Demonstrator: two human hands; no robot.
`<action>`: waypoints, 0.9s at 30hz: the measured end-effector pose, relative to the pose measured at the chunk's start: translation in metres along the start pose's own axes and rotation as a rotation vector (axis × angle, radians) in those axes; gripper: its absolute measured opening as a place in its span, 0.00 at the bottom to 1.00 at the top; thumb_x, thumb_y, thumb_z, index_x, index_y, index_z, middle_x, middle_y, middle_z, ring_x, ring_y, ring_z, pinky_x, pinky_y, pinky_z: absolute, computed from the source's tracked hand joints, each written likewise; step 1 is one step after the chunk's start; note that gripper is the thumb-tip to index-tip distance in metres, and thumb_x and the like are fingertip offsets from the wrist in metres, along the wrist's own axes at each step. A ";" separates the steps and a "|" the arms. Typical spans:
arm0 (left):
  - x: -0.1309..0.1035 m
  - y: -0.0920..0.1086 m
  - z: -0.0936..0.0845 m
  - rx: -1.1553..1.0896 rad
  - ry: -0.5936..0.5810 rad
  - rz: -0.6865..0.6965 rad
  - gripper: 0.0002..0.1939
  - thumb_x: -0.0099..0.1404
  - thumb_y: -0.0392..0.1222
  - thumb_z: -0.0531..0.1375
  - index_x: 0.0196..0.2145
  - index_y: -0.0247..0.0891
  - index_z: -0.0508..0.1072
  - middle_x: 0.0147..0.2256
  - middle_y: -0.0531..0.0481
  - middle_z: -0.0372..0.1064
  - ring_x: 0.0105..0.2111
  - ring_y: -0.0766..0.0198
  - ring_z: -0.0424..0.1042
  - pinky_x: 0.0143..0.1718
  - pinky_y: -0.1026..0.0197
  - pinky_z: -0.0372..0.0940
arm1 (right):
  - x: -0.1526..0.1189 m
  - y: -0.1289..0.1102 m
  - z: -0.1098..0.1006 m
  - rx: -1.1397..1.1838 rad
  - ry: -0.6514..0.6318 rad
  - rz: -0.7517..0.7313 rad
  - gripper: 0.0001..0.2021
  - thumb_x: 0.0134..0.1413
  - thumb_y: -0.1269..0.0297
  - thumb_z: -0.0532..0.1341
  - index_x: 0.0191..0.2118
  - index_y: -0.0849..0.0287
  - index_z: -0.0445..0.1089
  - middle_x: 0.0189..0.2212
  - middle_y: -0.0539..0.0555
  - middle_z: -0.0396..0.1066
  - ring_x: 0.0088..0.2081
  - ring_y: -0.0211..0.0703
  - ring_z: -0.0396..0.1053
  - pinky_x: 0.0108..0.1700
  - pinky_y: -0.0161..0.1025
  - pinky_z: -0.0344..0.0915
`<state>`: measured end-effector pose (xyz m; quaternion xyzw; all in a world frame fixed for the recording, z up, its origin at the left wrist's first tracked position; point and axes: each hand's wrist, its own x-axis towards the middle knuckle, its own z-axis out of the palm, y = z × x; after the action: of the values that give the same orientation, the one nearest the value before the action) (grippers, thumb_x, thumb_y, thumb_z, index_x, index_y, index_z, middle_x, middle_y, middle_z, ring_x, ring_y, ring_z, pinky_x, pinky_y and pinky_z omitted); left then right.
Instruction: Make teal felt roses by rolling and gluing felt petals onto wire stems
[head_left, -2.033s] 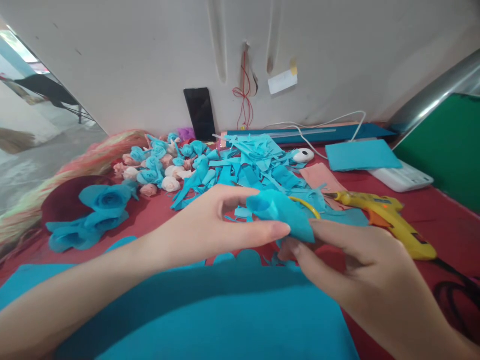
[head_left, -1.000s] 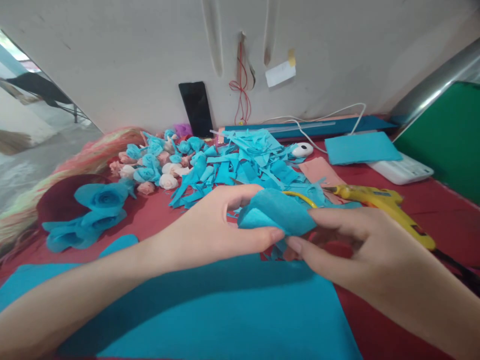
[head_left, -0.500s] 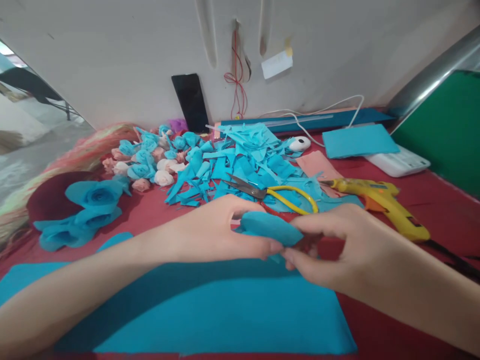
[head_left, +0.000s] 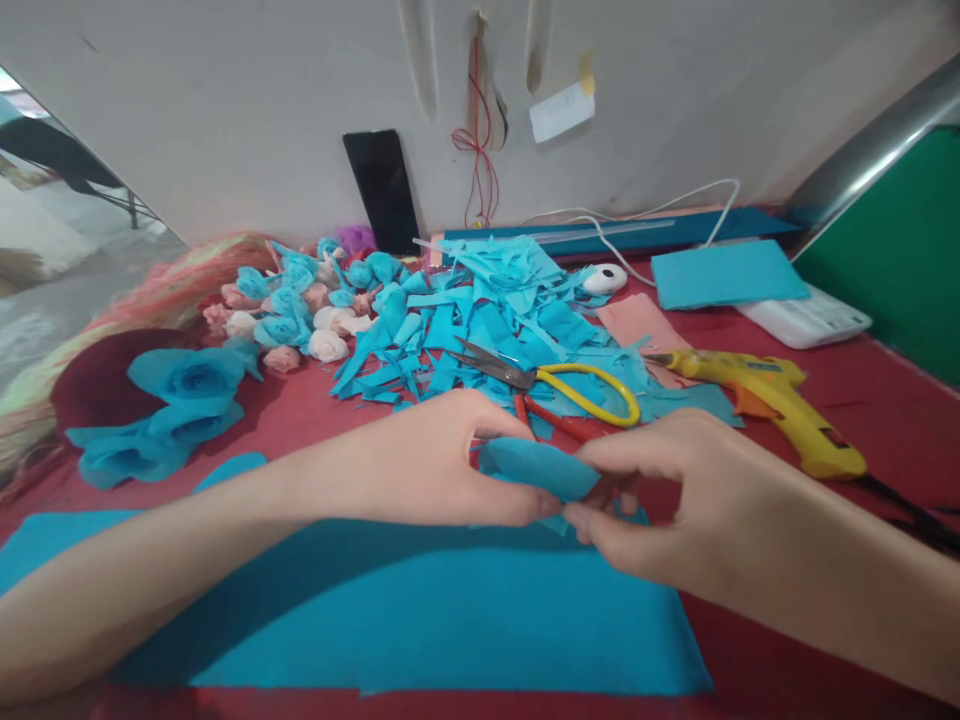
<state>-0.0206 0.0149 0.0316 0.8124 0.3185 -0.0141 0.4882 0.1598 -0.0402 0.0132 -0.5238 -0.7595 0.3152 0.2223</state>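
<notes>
A curved blue paper piece (head_left: 536, 468), petal-like in shape, is held between my two hands. My left hand (head_left: 450, 460) wraps round it from the left, thumb along its lower edge. From the right, my right hand (head_left: 660, 490) pinches its edge between thumb and fingers; the two thumb tips nearly meet. Below lies a large blue paper sheet (head_left: 450, 610). Just beyond my hands, scissors (head_left: 547, 385) with one yellow and one red handle rest with their blades apart on blue paper scraps (head_left: 487, 310).
At the left are large blue paper flowers (head_left: 191, 385); behind them are small blue and pink paper roses (head_left: 292, 300). A yellow glue gun (head_left: 772, 400) lies at the right, near folded blue paper (head_left: 727, 273). A black phone (head_left: 381, 190) leans against the wall.
The view has shifted slightly, so the background sits a little higher. Both hands keep hold of the paper piece, which is tilted slightly differently.
</notes>
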 end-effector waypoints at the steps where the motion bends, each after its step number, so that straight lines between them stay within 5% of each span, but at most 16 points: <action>1: 0.000 -0.002 0.001 0.011 -0.003 -0.004 0.10 0.59 0.46 0.56 0.26 0.35 0.69 0.27 0.54 0.63 0.31 0.66 0.64 0.31 0.67 0.58 | 0.000 0.000 0.000 -0.003 0.014 -0.004 0.08 0.38 0.70 0.55 0.14 0.59 0.64 0.11 0.45 0.62 0.14 0.33 0.59 0.15 0.29 0.53; 22: -0.001 0.007 0.000 -0.092 -0.008 -0.071 0.07 0.55 0.38 0.56 0.21 0.36 0.63 0.23 0.56 0.55 0.25 0.69 0.57 0.25 0.69 0.53 | -0.002 0.002 -0.007 0.036 0.001 -0.063 0.08 0.41 0.70 0.56 0.17 0.56 0.68 0.14 0.44 0.67 0.16 0.33 0.64 0.17 0.27 0.60; 27: -0.004 0.007 -0.001 -0.073 0.078 -0.063 0.05 0.56 0.40 0.56 0.25 0.36 0.68 0.24 0.55 0.61 0.27 0.68 0.61 0.28 0.68 0.57 | -0.009 0.003 -0.026 0.023 0.226 -0.002 0.04 0.41 0.62 0.60 0.25 0.51 0.74 0.23 0.46 0.73 0.19 0.37 0.67 0.15 0.29 0.60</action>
<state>-0.0206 0.0109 0.0389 0.7835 0.3630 0.0138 0.5041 0.1827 -0.0410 0.0293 -0.5527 -0.7265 0.2627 0.3127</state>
